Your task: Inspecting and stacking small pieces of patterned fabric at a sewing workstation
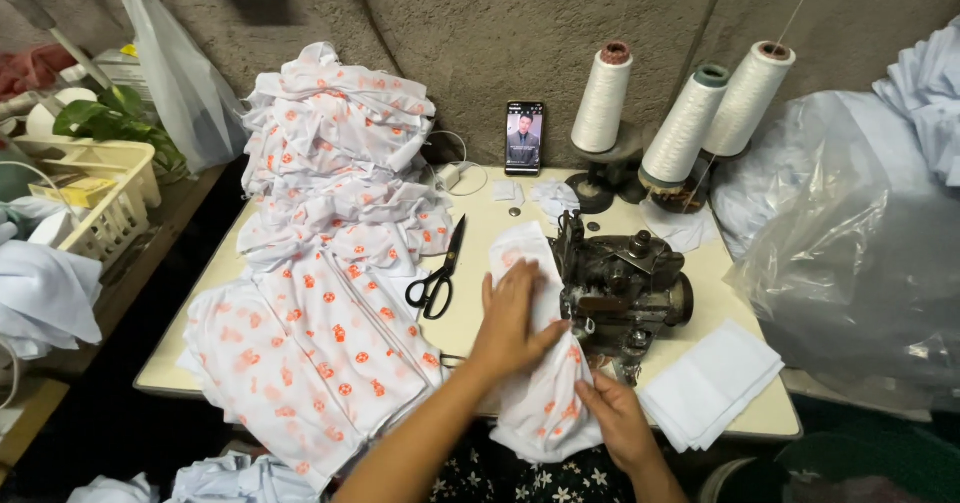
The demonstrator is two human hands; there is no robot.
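- One cream table (pixel 480 225) carries nearly everything here, pushed against a rough grey wall.
- One big clear plastic bag (pixel 850 263) bulges at the table's right edge.
- One tall heap of white cloth printed with orange dots (pixel 335 233) fills the left half of the table; I cannot count its pieces.
- One dark metal sewing machine (pixel 622 285) sits right of centre.
- Three cones of white thread (pixel 688 123) stand behind the machine.
- One dotted cloth piece (pixel 540 363) lies just left of the machine, running from under its front down over the table's near edge.
- One stack of plain white squares (pixel 712 383) lies at the near right corner.
- My left hand (pixel 512 318) lies flat on that dotted piece, fingers spread, pressing it down beside the machine.
- My right hand (pixel 618 418) pinches the same piece's lower edge between thumb and fingers.
- One pair of black scissors (pixel 440 273) lies closed between heap and piece.
- One phone (pixel 523 137) leans on the wall, screen lit.
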